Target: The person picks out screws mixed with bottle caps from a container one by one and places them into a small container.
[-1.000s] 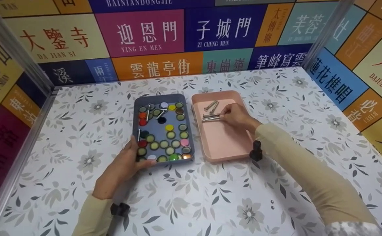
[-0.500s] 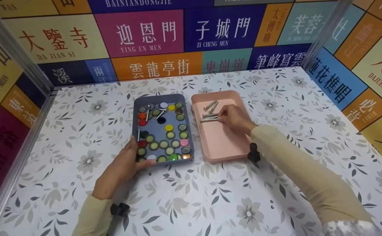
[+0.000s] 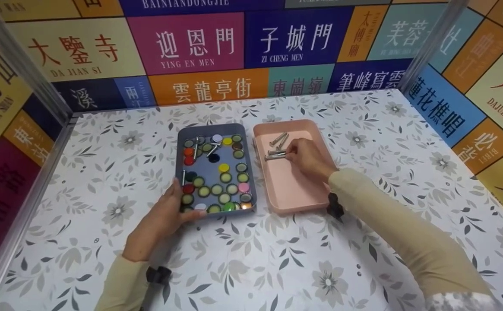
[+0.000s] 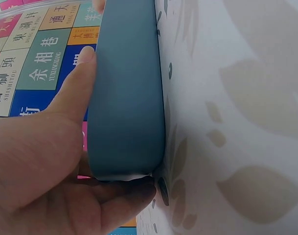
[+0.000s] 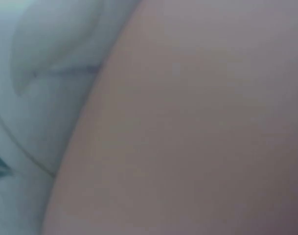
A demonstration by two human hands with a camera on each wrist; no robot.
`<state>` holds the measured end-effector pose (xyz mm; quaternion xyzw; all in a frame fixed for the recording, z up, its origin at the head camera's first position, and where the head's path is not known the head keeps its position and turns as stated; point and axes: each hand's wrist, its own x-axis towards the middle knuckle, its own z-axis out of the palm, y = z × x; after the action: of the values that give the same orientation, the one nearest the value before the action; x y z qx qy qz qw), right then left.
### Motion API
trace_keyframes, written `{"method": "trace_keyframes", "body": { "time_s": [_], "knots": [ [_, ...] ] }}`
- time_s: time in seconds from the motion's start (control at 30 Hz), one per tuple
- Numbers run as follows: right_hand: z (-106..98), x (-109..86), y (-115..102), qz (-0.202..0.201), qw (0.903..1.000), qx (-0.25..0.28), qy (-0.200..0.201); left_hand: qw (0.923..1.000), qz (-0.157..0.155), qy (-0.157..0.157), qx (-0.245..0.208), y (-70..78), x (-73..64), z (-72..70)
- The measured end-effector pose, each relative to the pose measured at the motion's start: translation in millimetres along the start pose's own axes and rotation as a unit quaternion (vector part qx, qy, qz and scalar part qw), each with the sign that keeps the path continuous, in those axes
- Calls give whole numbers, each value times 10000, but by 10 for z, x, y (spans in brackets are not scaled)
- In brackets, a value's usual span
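Note:
My left hand (image 3: 161,220) grips the near left corner of a blue-grey tray (image 3: 205,167), thumb on the near rim and fingers along the side. The left wrist view shows the tray wall (image 4: 126,98) between thumb and fingers. Inside this tray lie many bottle caps (image 3: 216,190), some face up in colours, and several silver screws (image 3: 196,147). To its right, my right hand (image 3: 309,157) reaches into a pink tray (image 3: 292,190) and pinches the end of a silver screw (image 3: 273,157) low over the tray floor. More screws (image 3: 278,139) lie just beyond the fingers.
Both trays stand side by side with a narrow gap on a table (image 3: 242,259) with a leaf-patterned cover. Panels with printed characters (image 3: 191,43) enclose the back and sides. The right wrist view is mostly filled by a blurred pinkish surface (image 5: 188,127).
My right hand has shifted slightly left within the pink tray, and the pinched screw has moved left with it, beside the other screws. My left hand keeps its place on the blue-grey tray.

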<state>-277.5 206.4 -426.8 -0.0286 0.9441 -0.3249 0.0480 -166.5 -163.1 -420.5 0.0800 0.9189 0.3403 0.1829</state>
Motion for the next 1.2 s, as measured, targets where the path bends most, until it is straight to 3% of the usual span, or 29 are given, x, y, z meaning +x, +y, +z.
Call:
{"method": "trace_keyframes", "body": {
  "time_s": [0.17,0.6,0.73,0.97,1.2],
  "knots": [
    [35,21,-44,-552,9983,12,207,9999,114,89,77,9,-10,-2],
    [194,52,-239,-1178,9918,63,487,10000,10,37,68,13,4,4],
    [228,54,-323,-1210,9922,80,284,10000,-38,13,19,16,2,8],
    [209,61,-508,-933,9956,-3,32,10000,-2,27,13,6,3,13],
    [240,68,-581,-1158,9923,-104,424,9998,184,92,86,2,-7,10]
  ]
}}
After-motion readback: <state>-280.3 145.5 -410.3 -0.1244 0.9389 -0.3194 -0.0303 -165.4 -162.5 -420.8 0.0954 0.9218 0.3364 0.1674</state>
